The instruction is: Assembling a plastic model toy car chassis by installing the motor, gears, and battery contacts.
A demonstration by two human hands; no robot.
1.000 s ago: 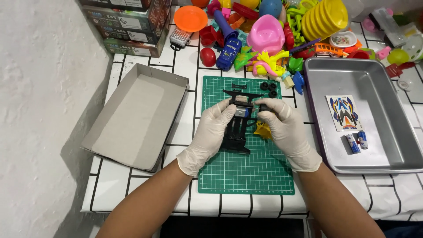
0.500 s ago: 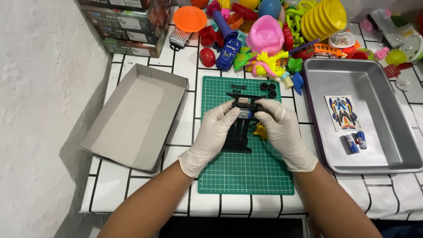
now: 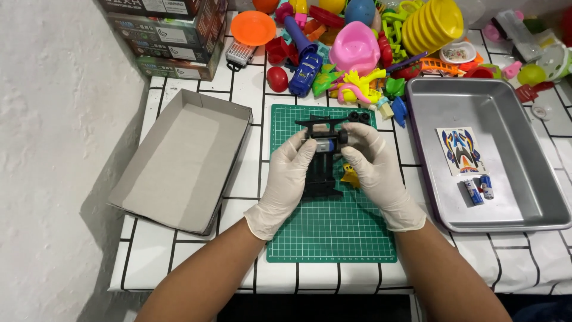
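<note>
Head view: both gloved hands sit slightly higher on the green cutting mat [image 3: 330, 232] than a second ago, otherwise same setup. Left hand [image 3: 285, 179] and right hand [image 3: 375, 173] each pinch one side of the black toy car chassis [image 3: 322, 173], fingertips closed on its upper part around a small silver-blue motor [image 3: 323, 146]. Chassis lies over the mat's centre, long axis running toward and away from the person, motor end pointing away. Yellow part [image 3: 350, 176] just beside right hand. Cardboard box lid [image 3: 179, 164] left of mat, metal tray [image 3: 524, 197] right.
</note>
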